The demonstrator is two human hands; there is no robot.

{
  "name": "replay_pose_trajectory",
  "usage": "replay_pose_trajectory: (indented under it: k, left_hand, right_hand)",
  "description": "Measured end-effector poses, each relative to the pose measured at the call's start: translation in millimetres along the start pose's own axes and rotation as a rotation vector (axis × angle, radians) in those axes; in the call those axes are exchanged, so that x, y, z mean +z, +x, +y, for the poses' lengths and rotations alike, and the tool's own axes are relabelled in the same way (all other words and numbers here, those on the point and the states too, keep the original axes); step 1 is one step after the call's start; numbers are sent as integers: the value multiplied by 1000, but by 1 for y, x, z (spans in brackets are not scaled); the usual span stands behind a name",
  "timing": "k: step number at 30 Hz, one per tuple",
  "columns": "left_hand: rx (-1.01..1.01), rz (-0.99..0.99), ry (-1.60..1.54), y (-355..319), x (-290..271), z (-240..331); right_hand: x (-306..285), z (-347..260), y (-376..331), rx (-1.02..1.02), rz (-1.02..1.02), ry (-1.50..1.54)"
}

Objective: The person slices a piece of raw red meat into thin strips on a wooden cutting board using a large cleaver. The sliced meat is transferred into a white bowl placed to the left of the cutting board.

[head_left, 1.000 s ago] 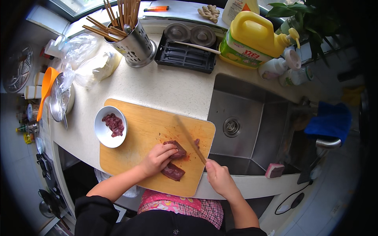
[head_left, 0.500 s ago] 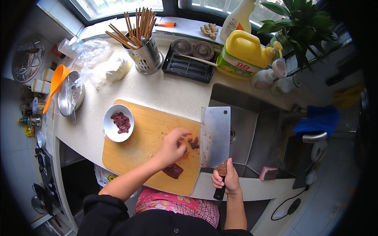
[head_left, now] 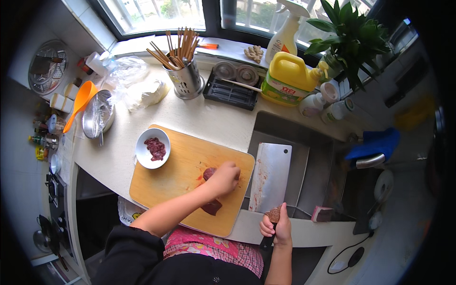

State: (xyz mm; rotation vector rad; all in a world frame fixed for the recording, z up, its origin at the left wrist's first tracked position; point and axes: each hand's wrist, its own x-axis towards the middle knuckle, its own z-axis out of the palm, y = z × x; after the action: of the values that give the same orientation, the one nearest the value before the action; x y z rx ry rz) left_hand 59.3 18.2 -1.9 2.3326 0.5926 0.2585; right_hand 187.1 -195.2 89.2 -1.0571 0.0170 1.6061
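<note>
My right hand (head_left: 277,225) grips the handle of a cleaver (head_left: 271,178). Its broad blade, smeared with red, points away from me over the near left part of the sink. On the wooden cutting board (head_left: 161,190), my left hand (head_left: 224,180) has its fingers bent down and closed over small dark red meat slices, which the hand mostly hides. A rounded lump of the meat (head_left: 209,173) shows left of the hand, and a larger flat piece (head_left: 212,207) lies nearer me, partly behind my wrist. A white bowl (head_left: 141,153) with cut meat stands on the board's far left corner.
A steel sink (head_left: 320,166) lies to the right, with a sponge (head_left: 322,213) on its near edge. Behind the board stand a chopstick holder (head_left: 186,83), a black rack (head_left: 230,92) and a yellow jug (head_left: 287,78). A covered metal bowl (head_left: 98,116) and plastic bags (head_left: 137,90) are at left.
My left hand has moved right across the board onto the small slices, and its fingers have come down. The lump left of it is now uncovered. The cleaver stays in my right hand; the view has shifted.
</note>
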Motion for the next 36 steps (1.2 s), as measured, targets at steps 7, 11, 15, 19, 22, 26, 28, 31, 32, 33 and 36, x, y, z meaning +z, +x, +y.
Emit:
replay_pose_trajectory:
  k: [7, 11, 15, 19, 22, 26, 28, 31, 32, 33, 36]
  left_hand:
    - [-403, 133, -556, -46, -167, -37]
    - [-554, 138, -151, -70, -212, -66]
    - [-225, 208, 267, -71, -197, -56]
    - [-141, 111, 40, -52, -146, -7]
    - [-13, -143, 22, -44, -101, 4]
    - [-63, -106, 33, -37, -72, -8]
    - [-87, -102, -8, -31, -67, -14]
    - [-60, -156, 26, -25, -64, -19]
    - [-63, -195, 36, -24, -64, -21]
    - [-65, -234, 47, -24, -63, -22]
    - [-64, -212, 55, -23, -61, -19]
  right_hand:
    - [-18, 5, -17, -9, 23, 14]
    - [-18, 4, -16, -4, -2, -14]
    - [-11, -1, -14, 14, 13, -44]
    - [0, -1, -10, -33, 70, -46]
    - [6, 7, -2, -63, 44, -81]
    - [7, 18, 6, 2, 71, -57]
    - [0, 22, 10, 7, 67, -100]
    - [-3, 23, 16, 10, 61, -124]
    - [-5, 23, 19, 14, 47, -110]
    - [-6, 23, 21, 18, 35, -97]
    - [-2, 22, 28, -29, 57, -88]
